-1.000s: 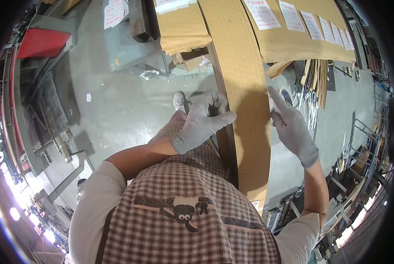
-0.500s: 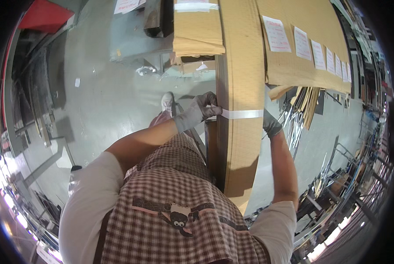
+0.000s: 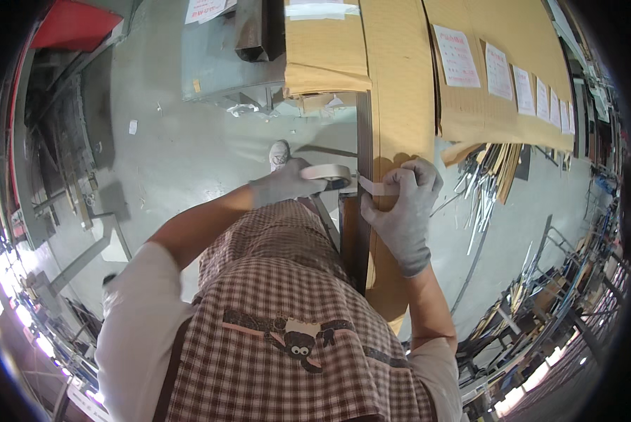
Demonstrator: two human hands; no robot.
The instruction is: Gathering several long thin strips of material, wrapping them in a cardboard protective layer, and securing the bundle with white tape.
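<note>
A roll of whitish tape (image 3: 322, 171) is gripped in my gloved left hand (image 3: 281, 186), just left of a long cardboard-wrapped package (image 3: 397, 91). From the roll side, a tape strip (image 3: 377, 188) runs over the package's left edge onto its top face. My gloved right hand (image 3: 407, 211) lies over that face, its curled fingers on the strip and its thumb near the left edge. The fingers partly hide the strip's right end. Dark layered edges (image 3: 364, 141) show along the package's left side.
Another cardboard-wrapped stack (image 3: 326, 56) adjoins the package on the left. To the right, a cardboard-covered stack (image 3: 498, 116) carries several paper labels. Thin strips (image 3: 486, 186) stick out below it. A dark metal tube (image 3: 252, 35) lies at the far left on a grey-covered surface (image 3: 213, 67).
My right hand has come from the package's right side up onto its top. My left hand has drawn slightly left, and the tape roll now shows in it.
</note>
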